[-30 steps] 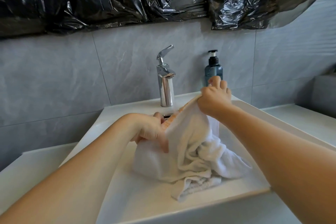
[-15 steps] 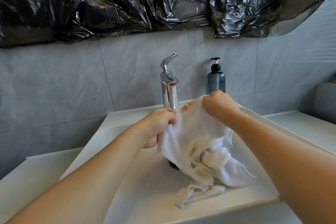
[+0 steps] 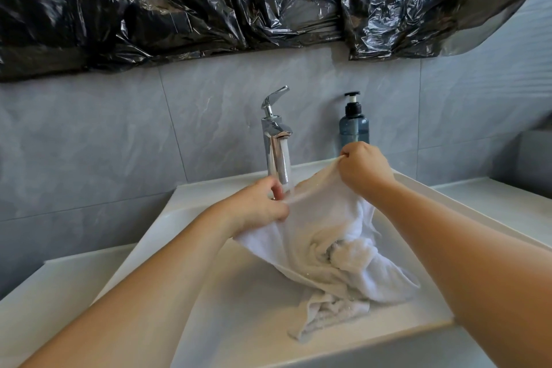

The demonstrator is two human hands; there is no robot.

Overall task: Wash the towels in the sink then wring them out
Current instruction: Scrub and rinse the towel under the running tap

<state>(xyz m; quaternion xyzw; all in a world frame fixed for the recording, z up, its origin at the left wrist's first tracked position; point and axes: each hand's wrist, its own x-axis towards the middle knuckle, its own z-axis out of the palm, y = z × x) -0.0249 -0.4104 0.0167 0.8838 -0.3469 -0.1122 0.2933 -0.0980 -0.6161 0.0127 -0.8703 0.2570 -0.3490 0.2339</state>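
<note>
Towel rinse at sink, washing stage.
Sink; towel stretched under running tap; left hand and right hand each pinching its top edge. Wringing not begun.

Single head cam, wide-angle, close over the sink front edge, looking forward and down toward the faucet and back wall; no second view.
</note>
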